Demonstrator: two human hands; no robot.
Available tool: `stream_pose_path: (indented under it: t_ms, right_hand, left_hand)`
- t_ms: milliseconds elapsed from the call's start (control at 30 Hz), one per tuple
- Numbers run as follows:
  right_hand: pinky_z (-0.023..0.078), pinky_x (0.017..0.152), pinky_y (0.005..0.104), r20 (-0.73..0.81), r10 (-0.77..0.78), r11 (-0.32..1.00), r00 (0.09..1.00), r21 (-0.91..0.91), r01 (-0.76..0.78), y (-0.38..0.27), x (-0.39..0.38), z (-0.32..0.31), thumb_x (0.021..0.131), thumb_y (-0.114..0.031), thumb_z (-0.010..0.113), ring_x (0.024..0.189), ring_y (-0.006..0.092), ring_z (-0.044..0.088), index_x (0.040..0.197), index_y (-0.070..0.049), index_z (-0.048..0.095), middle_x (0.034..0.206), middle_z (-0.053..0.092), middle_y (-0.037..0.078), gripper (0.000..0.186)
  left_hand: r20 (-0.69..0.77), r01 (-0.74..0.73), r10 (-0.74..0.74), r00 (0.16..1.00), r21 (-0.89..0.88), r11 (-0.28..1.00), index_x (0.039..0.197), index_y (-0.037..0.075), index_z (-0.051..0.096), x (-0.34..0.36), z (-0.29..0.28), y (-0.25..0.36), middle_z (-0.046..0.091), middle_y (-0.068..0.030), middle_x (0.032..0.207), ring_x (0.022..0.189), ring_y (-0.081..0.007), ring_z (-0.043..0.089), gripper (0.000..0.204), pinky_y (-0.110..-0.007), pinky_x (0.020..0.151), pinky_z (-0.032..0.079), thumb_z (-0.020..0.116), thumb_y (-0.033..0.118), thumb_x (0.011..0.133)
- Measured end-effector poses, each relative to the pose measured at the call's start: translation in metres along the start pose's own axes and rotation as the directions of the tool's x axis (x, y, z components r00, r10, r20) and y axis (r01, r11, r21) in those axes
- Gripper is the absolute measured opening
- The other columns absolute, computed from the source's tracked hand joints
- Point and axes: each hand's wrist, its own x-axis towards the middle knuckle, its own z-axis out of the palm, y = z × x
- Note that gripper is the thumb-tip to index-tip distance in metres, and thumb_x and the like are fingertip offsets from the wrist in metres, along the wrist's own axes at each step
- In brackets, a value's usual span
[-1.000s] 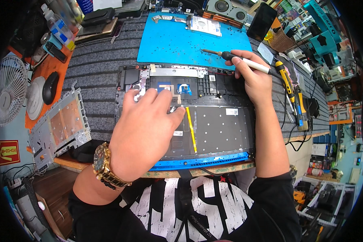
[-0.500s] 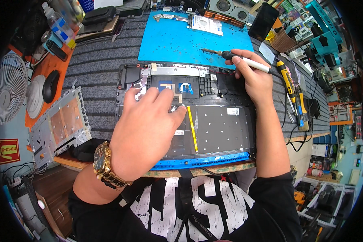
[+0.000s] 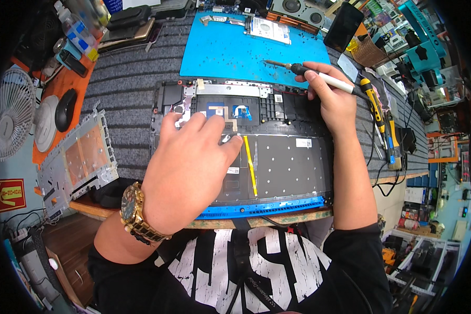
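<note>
laptop shell (image 3: 293, 168) lies opened under our curled left hand (image 3: 186, 157), any pinch hidden; our right hand (image 3: 329, 98) clasps a soldering iron (image 3: 336, 81), not yet touching the shell.

"What's underfoot here?"
"A brown floor (image 3: 81, 245) on the left, pale tiles (image 3: 397, 203) on the right."
"And the walls?"
"A pale left wall (image 3: 30, 184) with a red-and-gold sign (image 3: 9, 194), and a blue-green right wall (image 3: 466, 141) behind a light-framed rack (image 3: 447, 243)."
"The worktop (image 3: 277, 219)?"
"Wooden-edged, under a ribbed grey mat (image 3: 125, 86), beside an orange shelf (image 3: 42, 148). Bright light throughout."
</note>
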Motion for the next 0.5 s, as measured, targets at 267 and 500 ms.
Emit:
stream_pose_path:
  t_ms: [267, 500]
  right_hand:
    - [0.056, 0.073, 0.0257, -0.093, -0.015, 0.98, 0.996, 0.198, 0.034, -0.024, -0.03, -0.013, 0.106, -0.014, 0.077, 0.073, 0.0117, 0.066, 0.126, 0.007, 0.076, 0.101, 0.082, 0.017, 0.03]
    - [0.059, 0.07, 0.028, 0.105, 0.103, 0.917, 0.989, 0.375, -0.136, -0.038, -0.096, -0.017, 0.103, -0.004, 0.074, 0.082, 0.0171, 0.077, 0.122, 0.008, 0.073, 0.098, 0.078, 0.013, 0.023]
  left_hand:
    - [0.009, -0.002, 0.002, 1.0, 0.01, 1.0, 0.127, 0.013, 0.084, -0.001, 0.001, -0.001, 0.059, -0.0041, 0.098, 0.104, -0.024, 0.063, 0.037, -0.053, 0.111, 0.044, 0.069, 0.008, 0.094]
    - [0.024, 0.003, -0.003, 1.0, 0.008, 1.0, 0.128, 0.012, 0.084, 0.0, 0.0, 0.0, 0.058, -0.0046, 0.097, 0.105, -0.0244, 0.063, 0.038, -0.053, 0.111, 0.043, 0.067, 0.008, 0.094]
